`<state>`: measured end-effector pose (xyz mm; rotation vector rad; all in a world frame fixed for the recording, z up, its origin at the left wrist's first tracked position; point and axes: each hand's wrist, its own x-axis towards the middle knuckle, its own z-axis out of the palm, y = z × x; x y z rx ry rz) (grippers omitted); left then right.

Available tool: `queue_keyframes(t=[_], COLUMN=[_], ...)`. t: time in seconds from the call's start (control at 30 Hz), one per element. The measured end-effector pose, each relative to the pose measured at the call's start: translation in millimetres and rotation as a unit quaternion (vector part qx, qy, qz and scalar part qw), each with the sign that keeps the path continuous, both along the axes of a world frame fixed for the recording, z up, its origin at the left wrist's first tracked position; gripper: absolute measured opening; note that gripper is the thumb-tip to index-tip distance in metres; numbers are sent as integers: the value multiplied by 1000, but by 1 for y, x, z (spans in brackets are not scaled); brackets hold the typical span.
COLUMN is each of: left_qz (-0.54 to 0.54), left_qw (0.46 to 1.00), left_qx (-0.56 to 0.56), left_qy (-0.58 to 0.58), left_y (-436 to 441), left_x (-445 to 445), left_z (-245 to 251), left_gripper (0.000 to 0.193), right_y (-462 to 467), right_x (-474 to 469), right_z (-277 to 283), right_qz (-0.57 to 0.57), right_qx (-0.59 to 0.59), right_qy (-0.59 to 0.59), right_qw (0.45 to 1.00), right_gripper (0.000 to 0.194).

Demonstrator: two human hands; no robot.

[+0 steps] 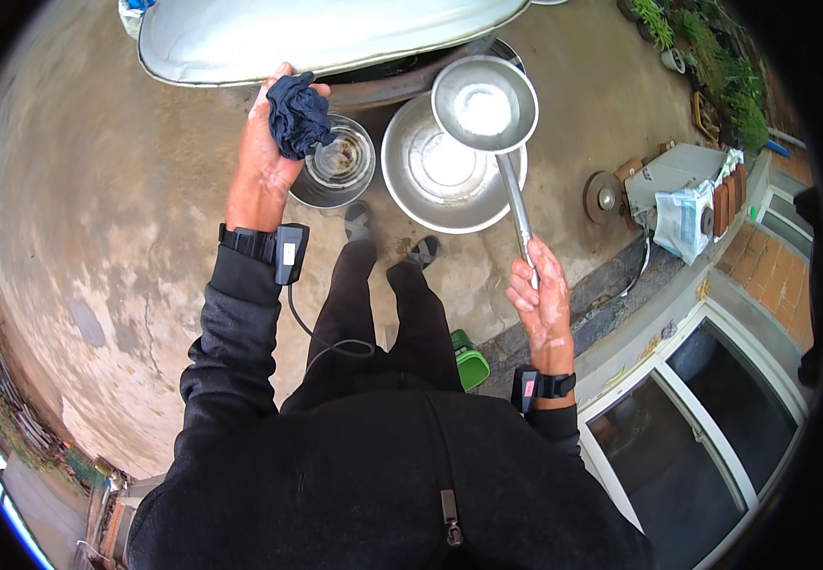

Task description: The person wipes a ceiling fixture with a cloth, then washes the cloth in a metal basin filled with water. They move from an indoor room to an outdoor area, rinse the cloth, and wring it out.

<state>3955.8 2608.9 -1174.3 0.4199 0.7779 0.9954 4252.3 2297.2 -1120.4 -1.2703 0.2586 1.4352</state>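
Note:
My left hand (267,153) holds a crumpled dark blue cloth (299,117), near the edge of a large whitish metal lid or cover (326,35). My right hand (541,292) grips the handle of a big metal ladle (484,107), whose round bowl hangs over a wide stainless steel basin (447,214) on the ground. To the left of that basin, partly behind the left hand, a smaller metal pot (344,192) stands with some brownish residue at its bottom. Beneath the cover, part of a brown rim (376,92) shows.
A green plastic container (472,367) lies by my legs. On the right are a metal box (675,174), a plastic bag (682,221), a round disc-shaped object (602,199) and a white-framed window (668,377). Potted plants (674,60) line the upper right. The concrete ground (119,249) has worn patches.

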Motion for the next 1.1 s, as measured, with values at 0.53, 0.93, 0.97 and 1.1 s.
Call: queue_keyframes(t=[0.53,0.93,0.97,1.1], left_qz=[-43,-34,-24,-16], left_qw=[988,977,978,973], left_qx=[-121,-189,-192,-204], left_qy=[89,87,83,111], left_y=[-29,-38,-39,-47], left_x=[62,71,72,77], left_z=[-126,-127,-129,-136], left_gripper=[42,35,35,27], right_y=[-68,68,96,214], right_x=[-7,5,4,-4], right_z=[-122,-55,-54,-61], right_qz=[246,125,116,148], right_qx=[-186,-11,31,79], right_qy=[-602,-736,-734,-804], right_qw=[736,666,669,570], right_gripper=[47,48,47,48])
